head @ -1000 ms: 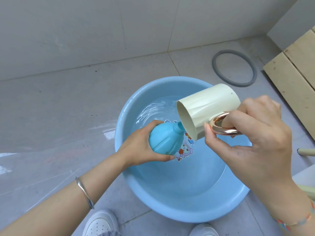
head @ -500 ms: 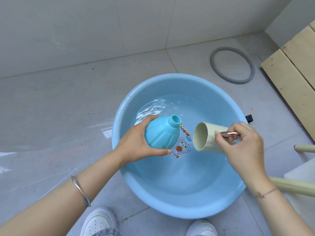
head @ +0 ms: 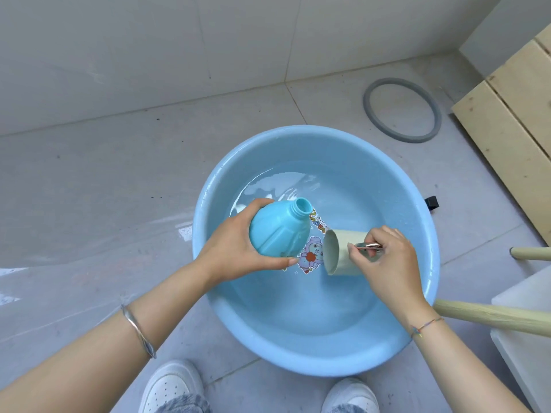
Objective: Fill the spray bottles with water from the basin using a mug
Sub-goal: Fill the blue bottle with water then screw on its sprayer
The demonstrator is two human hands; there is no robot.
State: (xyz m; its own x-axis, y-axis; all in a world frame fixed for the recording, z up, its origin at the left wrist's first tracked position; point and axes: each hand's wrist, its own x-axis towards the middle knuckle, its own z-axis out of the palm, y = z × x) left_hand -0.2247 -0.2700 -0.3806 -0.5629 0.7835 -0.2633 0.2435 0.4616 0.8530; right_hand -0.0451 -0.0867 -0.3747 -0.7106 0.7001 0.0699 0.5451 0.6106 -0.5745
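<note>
The left hand (head: 235, 254) grips a capless blue spray bottle (head: 277, 231) at mid-frame, neck tilted toward the upper right. Just right of it, the right hand (head: 387, 263) pinches the metal handle of a cream mug (head: 340, 251), which lies on its side, mouth facing left, low over the water in the blue basin (head: 298, 362) on the floor.

basin (head: 298, 357) 1 | bottle (head: 277, 231) 1 | mug (head: 343, 238) 1 | left hand (head: 229, 251) + right hand (head: 387, 260) = 2 | shoes (head: 170, 386) 2 | bracelets (head: 138, 330) 2 | ring (head: 367, 107) 1
</note>
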